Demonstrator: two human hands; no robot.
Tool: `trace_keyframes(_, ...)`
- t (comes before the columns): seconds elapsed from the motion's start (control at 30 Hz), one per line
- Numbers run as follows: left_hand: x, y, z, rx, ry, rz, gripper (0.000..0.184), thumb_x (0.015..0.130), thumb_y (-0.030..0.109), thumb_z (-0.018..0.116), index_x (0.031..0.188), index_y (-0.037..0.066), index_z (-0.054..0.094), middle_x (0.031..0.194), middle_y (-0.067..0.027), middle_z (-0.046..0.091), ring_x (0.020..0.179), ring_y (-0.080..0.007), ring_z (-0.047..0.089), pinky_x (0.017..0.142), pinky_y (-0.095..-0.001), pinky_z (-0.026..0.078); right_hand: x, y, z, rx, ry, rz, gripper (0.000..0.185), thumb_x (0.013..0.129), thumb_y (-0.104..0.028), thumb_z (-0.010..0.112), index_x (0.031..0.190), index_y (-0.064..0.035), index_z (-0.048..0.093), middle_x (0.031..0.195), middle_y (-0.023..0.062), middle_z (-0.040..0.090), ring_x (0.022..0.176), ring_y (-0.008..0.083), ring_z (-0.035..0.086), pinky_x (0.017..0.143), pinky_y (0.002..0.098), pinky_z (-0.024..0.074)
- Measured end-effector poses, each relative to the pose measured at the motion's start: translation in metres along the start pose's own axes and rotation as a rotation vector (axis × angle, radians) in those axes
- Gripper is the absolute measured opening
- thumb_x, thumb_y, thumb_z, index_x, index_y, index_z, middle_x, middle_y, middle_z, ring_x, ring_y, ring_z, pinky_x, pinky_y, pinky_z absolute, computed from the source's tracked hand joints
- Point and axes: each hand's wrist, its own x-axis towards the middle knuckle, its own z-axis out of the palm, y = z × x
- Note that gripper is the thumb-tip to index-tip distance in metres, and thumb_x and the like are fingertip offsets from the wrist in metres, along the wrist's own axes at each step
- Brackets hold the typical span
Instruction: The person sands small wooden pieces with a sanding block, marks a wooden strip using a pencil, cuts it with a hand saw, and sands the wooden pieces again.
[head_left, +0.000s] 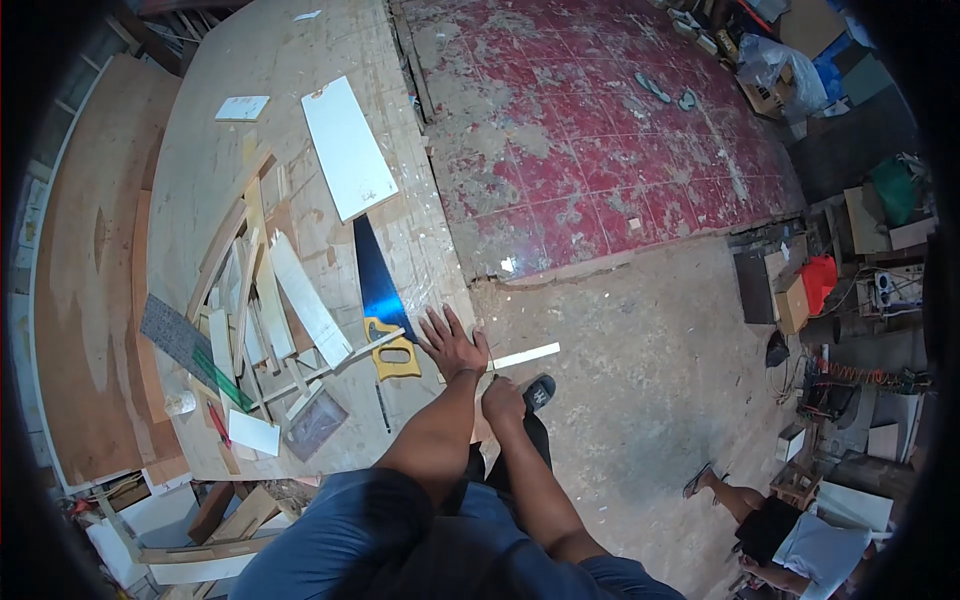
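My left hand (453, 342) lies palm down at the plywood table's edge with its fingers spread, across a narrow pale wood strip (527, 356). That strip sticks out past the edge over the floor. Just below it, my right hand (503, 402) is closed in a fist; what it grips is hidden, with only a small dark bit showing at the top. Left of my left hand rests a handsaw (378, 270) with a yellow handle, its blade tip beside a white board (348, 148). A thin stick (375, 345) lies across the saw handle.
Several offcuts and slats (262, 290) are piled on the left of the table (200, 190), with a red-handled tool (218, 424) near them. A dark slim pencil-like item (383, 408) lies below the saw. Another person (800, 545) sits at lower right. Slippers (652, 88) lie on red flooring.
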Motion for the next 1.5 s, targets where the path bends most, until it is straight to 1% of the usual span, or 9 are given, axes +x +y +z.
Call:
trace_keyframes(0.07, 0.0, 0.002, 0.002, -0.001, -0.015, -0.006, 0.08, 0.087, 0.043, 0.045, 0.149, 0.008, 0.01, 0.155, -0.0206, 0.0, 0.142, -0.0416, -0.002, 0.111, -0.059, 0.001, -0.016, 0.007, -0.023, -0.083, -0.118, -0.146, 0.033, 0.088, -0.015, 0.044, 0.106, 0.0048, 0.063, 0.109, 0.0287, 0.061, 0.103, 0.0406, 0.061, 0.087, 0.0462, 0.0502)
trace_keyframes(0.13, 0.0, 0.001, 0.003, 0.005, -0.031, -0.024, 0.08, 0.087, 0.043, 0.045, 0.149, 0.008, 0.01, 0.155, -0.0205, 0.0, 0.142, -0.0415, -0.002, 0.111, -0.0588, 0.0, -0.037, 0.003, -0.035, -0.155, -0.173, -0.077, 0.033, 0.088, -0.015, 0.044, 0.105, 0.006, 0.063, 0.108, 0.0285, 0.062, 0.102, 0.0412, 0.061, 0.086, 0.0467, 0.0504)
trace_keyframes(0.77, 0.002, -0.001, 0.001, -0.01, 0.02, 0.012, 0.08, 0.087, 0.044, 0.045, 0.149, 0.008, 0.011, 0.155, -0.0209, -0.001, 0.142, -0.0413, -0.003, 0.111, -0.0588, -0.002, 0.012, -0.004, -0.013, -0.095, -0.125, -0.146, 0.029, 0.087, -0.015, 0.049, 0.105, 0.0028, 0.063, 0.109, 0.0257, 0.063, 0.103, 0.0383, 0.062, 0.085, 0.0441, 0.0517)
trace_keyframes(0.9, 0.002, 0.002, 0.001, 0.008, -0.031, -0.022, 0.079, 0.087, 0.044, 0.044, 0.149, 0.008, 0.011, 0.154, -0.0213, 0.0, 0.142, -0.0415, -0.003, 0.111, -0.0591, -0.001, -0.03, 0.007, -0.026, -0.236, -0.159, -0.106, 0.027, 0.087, -0.016, 0.05, 0.102, 0.0015, 0.065, 0.106, 0.0245, 0.064, 0.1, 0.0377, 0.064, 0.083, 0.0442, 0.0524)
trace_keyframes(1.03, -0.003, -0.001, 0.002, 0.026, -0.014, -0.003, 0.079, 0.087, 0.044, 0.044, 0.149, 0.008, 0.011, 0.154, -0.0212, 0.001, 0.142, -0.0414, -0.003, 0.111, -0.0594, 0.0, -0.011, 0.007, -0.013, -0.121, -0.15, -0.05, 0.029, 0.085, -0.013, 0.046, 0.1, 0.0035, 0.066, 0.107, 0.0271, 0.063, 0.102, 0.04, 0.062, 0.086, 0.0467, 0.05)
trace_keyframes(1.2, 0.0, -0.001, -0.002, 0.006, 0.002, 0.017, 0.078, 0.087, 0.044, 0.044, 0.149, 0.008, 0.012, 0.154, -0.0212, 0.001, 0.142, -0.0417, -0.002, 0.111, -0.0594, 0.002, 0.013, 0.012, -0.017, -0.165, -0.156, -0.288, 0.03, 0.082, -0.012, 0.048, 0.099, 0.0036, 0.066, 0.102, 0.0285, 0.063, 0.098, 0.0392, 0.062, 0.086, 0.0458, 0.0496)
trace_keyframes(1.27, 0.004, 0.002, 0.001, 0.005, 0.012, 0.006, 0.078, 0.087, 0.044, 0.044, 0.149, 0.008, 0.012, 0.154, -0.0213, 0.002, 0.142, -0.0422, -0.001, 0.111, -0.0598, 0.001, 0.0, 0.013, -0.025, -0.248, -0.207, -0.279, 0.03, 0.082, -0.012, 0.048, 0.101, 0.0025, 0.066, 0.103, 0.028, 0.063, 0.099, 0.0394, 0.062, 0.086, 0.0459, 0.0496)
trace_keyframes(1.33, 0.001, 0.0, 0.004, 0.008, 0.003, -0.009, 0.078, 0.087, 0.043, 0.045, 0.149, 0.007, 0.013, 0.154, -0.0215, 0.002, 0.141, -0.0426, -0.001, 0.11, -0.0602, 0.001, -0.014, 0.006, -0.039, -0.271, -0.299, -0.098, 0.03, 0.084, -0.012, 0.049, 0.106, 0.0019, 0.064, 0.114, 0.0251, 0.061, 0.109, 0.0386, 0.059, 0.09, 0.0451, 0.048)
trace_keyframes(1.5, 0.0, 0.0, -0.001, -0.012, 0.012, 0.004, 0.079, 0.086, 0.043, 0.045, 0.149, 0.008, 0.013, 0.154, -0.0213, 0.001, 0.141, -0.0425, -0.001, 0.111, -0.0596, 0.004, 0.022, -0.007, -0.01, -0.113, -0.142, -0.131, 0.03, 0.086, -0.013, 0.047, 0.103, 0.0025, 0.066, 0.114, 0.0257, 0.061, 0.108, 0.0381, 0.059, 0.09, 0.0443, 0.0483)
